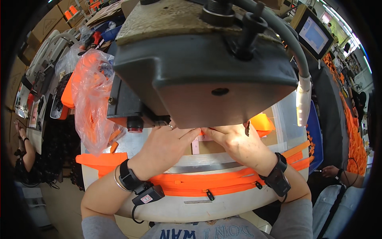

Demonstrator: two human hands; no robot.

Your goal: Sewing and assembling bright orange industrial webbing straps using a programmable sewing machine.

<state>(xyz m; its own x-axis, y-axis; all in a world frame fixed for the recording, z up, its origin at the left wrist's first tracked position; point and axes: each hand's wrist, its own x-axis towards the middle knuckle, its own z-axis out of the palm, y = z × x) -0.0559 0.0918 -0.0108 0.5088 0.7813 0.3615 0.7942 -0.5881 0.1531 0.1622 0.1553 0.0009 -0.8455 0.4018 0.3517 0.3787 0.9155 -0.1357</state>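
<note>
We see both hands pushed in under the dark grey head of a sewing machine (199, 75), which hides most of the fingertips. The left hand (165, 145) lies flat, palm down, fingers stretched toward the needle area, pressing on the work rather than closing round anything. The right hand (232, 141) comes in from the other side, its fingers bent and meeting the left ones at a small orange piece (202, 132) just under the machine head; how tight that grip is we cannot tell, since the machine covers it. Nearer the body, a long orange zipper strip (207, 185) with black pulls lies across the white counter (179, 209), under both wrists. Each wrist wears a black band. A clear bag of orange parts (93, 99) hangs left of the machine, and a monitor (314, 36) stands up right.
</note>
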